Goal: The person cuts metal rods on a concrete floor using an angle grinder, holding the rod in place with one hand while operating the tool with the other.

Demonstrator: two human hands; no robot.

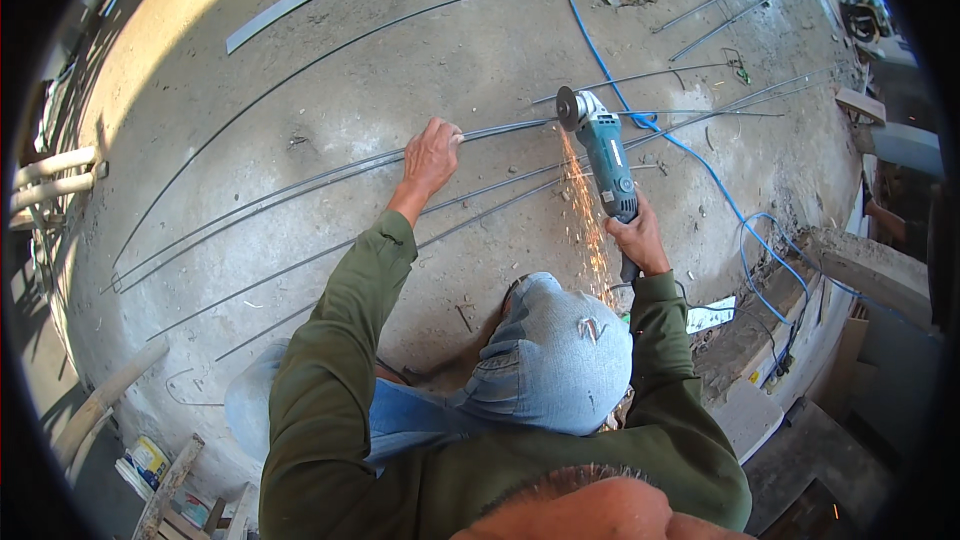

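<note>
Right grip [641, 235] holds a sparking grinder [608, 158], left grip [430, 160] rods [500, 129].

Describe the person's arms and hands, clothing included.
The left sleeve and right sleeve are long, wrinkled, dark olive green and without visible print, ending near the wrists. The left hand and right hand are both ungloved.

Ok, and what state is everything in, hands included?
Angle grinder: running, throwing sparks
Metal rods: held side by side
Left hand: closed on the rods
Right hand: wrapped around the grinder
Blue cord: slack, looped near the grinder
Jeans: torn at one knee
</note>
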